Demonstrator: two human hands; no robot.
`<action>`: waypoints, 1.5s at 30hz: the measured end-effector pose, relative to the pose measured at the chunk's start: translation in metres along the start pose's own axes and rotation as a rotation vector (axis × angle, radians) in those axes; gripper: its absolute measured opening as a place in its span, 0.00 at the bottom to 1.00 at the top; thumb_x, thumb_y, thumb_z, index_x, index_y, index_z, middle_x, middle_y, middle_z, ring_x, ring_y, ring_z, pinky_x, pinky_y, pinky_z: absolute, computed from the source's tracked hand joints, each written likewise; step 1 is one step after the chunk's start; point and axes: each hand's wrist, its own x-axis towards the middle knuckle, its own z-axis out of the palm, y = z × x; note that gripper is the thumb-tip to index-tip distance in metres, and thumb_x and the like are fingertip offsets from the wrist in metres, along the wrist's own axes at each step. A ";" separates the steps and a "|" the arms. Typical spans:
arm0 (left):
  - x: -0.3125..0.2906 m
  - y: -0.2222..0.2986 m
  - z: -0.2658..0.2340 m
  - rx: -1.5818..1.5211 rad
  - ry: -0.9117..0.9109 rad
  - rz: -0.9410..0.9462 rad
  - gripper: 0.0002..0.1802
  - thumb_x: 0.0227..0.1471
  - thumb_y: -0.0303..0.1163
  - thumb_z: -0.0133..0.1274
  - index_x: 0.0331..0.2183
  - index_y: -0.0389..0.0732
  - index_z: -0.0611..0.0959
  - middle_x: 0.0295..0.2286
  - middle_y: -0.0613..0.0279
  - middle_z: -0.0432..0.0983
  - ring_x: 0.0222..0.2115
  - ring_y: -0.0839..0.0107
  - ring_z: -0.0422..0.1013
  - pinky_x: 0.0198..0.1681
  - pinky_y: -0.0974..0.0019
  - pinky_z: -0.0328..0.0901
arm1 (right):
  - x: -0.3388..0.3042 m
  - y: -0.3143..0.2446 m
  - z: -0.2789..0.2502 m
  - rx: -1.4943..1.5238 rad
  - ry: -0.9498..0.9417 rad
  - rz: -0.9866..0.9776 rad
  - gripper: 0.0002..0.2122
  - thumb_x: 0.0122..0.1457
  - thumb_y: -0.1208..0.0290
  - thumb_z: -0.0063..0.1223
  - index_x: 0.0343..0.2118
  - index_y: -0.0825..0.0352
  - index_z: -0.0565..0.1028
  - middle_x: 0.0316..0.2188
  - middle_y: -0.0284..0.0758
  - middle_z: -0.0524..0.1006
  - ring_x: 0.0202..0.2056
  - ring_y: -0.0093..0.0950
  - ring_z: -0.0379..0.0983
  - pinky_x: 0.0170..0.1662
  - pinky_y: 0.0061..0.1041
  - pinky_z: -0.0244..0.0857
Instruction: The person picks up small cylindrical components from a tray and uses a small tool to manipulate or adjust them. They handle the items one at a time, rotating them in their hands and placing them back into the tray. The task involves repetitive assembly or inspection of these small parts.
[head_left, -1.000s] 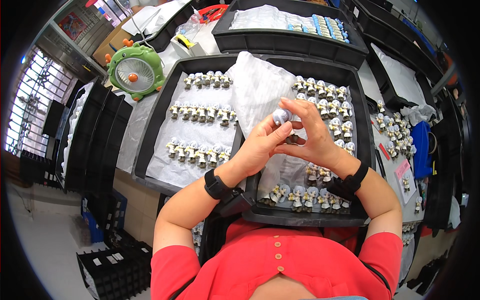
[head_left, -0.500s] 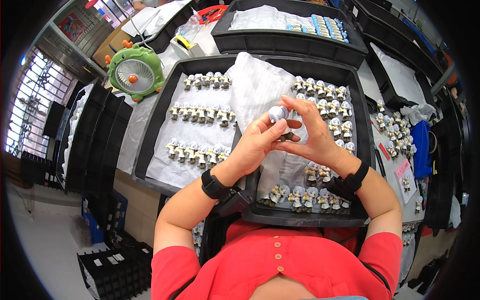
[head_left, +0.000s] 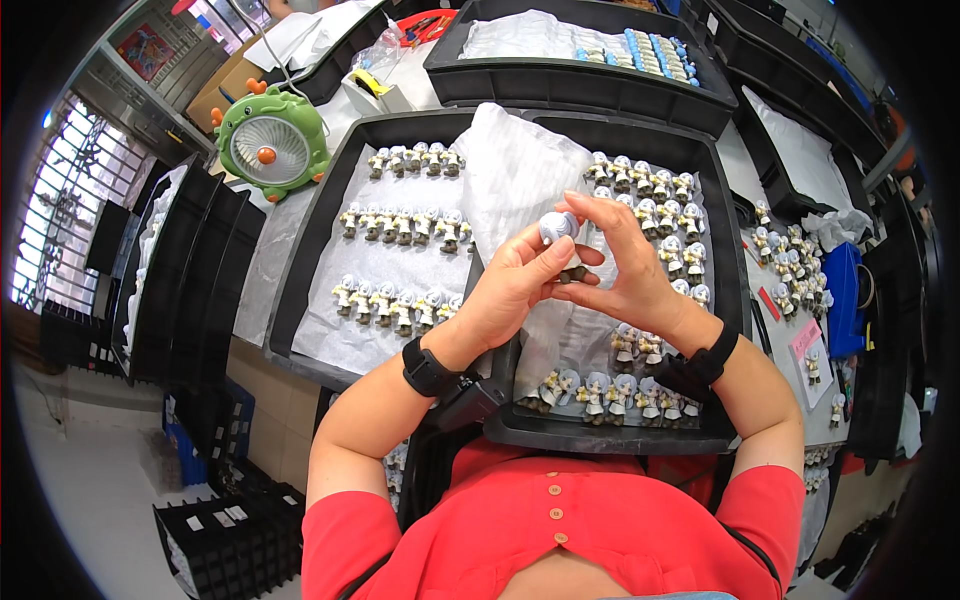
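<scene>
Between my two hands is a small figurine (head_left: 557, 226) with pale lilac-grey hair, a white body and a dark base. My left hand (head_left: 508, 290) is closed on it, thumb laid across its middle just below the head. Fingers of my right hand (head_left: 640, 268) curl around its other side, with the forefinger by the head and the thumb low near the base. Part of its body is hidden by my fingers. Below the hands lie a left tray (head_left: 290, 300) and a right tray (head_left: 728, 300), both black, with rows of like figurines (head_left: 403, 228) on white sheets.
A crumpled white sheet (head_left: 520, 160) rises between the trays. Beyond them stands another black tray (head_left: 560, 82) holding blue and white pieces. A green fan (head_left: 270, 145) is at the far left. More loose figurines (head_left: 790, 260) and a blue bin (head_left: 845, 300) sit on the right.
The figurine has turned slightly between my fingers, and a little more of its white body shows. Both hands stay in nearly the same place.
</scene>
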 end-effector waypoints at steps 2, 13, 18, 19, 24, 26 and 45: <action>0.000 0.000 -0.001 -0.004 -0.005 -0.007 0.25 0.57 0.46 0.47 0.51 0.42 0.67 0.39 0.58 0.73 0.36 0.74 0.71 0.40 0.69 0.68 | 0.000 0.000 0.000 -0.002 0.003 -0.005 0.40 0.35 0.71 0.69 0.56 0.62 0.62 0.46 0.36 0.70 0.46 0.35 0.64 0.50 0.32 0.60; 0.001 -0.002 -0.003 -0.014 0.020 -0.009 0.24 0.58 0.48 0.45 0.50 0.42 0.69 0.34 0.62 0.74 0.35 0.78 0.71 0.39 0.72 0.66 | 0.001 -0.001 -0.001 0.020 0.011 0.002 0.40 0.35 0.70 0.70 0.56 0.63 0.63 0.44 0.37 0.70 0.45 0.35 0.65 0.50 0.32 0.60; 0.001 -0.002 -0.005 -0.014 0.008 0.002 0.25 0.58 0.48 0.44 0.50 0.42 0.69 0.34 0.63 0.74 0.35 0.79 0.71 0.39 0.72 0.66 | 0.001 -0.003 -0.001 0.036 0.011 0.014 0.40 0.35 0.70 0.70 0.56 0.63 0.62 0.43 0.37 0.70 0.45 0.35 0.65 0.50 0.31 0.60; 0.002 -0.002 -0.006 -0.014 0.000 0.003 0.25 0.58 0.48 0.44 0.51 0.42 0.68 0.34 0.63 0.74 0.35 0.78 0.71 0.39 0.72 0.66 | 0.001 -0.003 -0.001 0.037 0.009 0.019 0.40 0.35 0.70 0.70 0.56 0.63 0.62 0.43 0.37 0.71 0.45 0.35 0.65 0.50 0.31 0.60; 0.001 0.000 -0.004 -0.012 -0.021 0.019 0.24 0.60 0.47 0.39 0.51 0.41 0.67 0.39 0.58 0.73 0.38 0.73 0.71 0.40 0.68 0.68 | 0.000 -0.002 0.000 0.037 0.018 0.015 0.40 0.35 0.71 0.70 0.56 0.63 0.62 0.43 0.37 0.71 0.45 0.35 0.65 0.50 0.31 0.61; 0.001 0.000 -0.005 -0.012 -0.034 0.026 0.25 0.60 0.47 0.39 0.52 0.41 0.67 0.40 0.56 0.73 0.38 0.72 0.72 0.41 0.68 0.68 | 0.000 -0.002 0.000 0.038 0.019 0.018 0.40 0.35 0.72 0.70 0.56 0.63 0.62 0.43 0.37 0.70 0.45 0.35 0.65 0.50 0.30 0.61; 0.002 0.000 -0.004 -0.028 -0.001 0.018 0.26 0.59 0.48 0.42 0.54 0.44 0.65 0.42 0.58 0.72 0.36 0.78 0.71 0.40 0.71 0.68 | 0.000 -0.004 0.000 0.064 0.007 0.051 0.39 0.37 0.76 0.68 0.56 0.62 0.62 0.44 0.37 0.69 0.46 0.33 0.64 0.46 0.27 0.66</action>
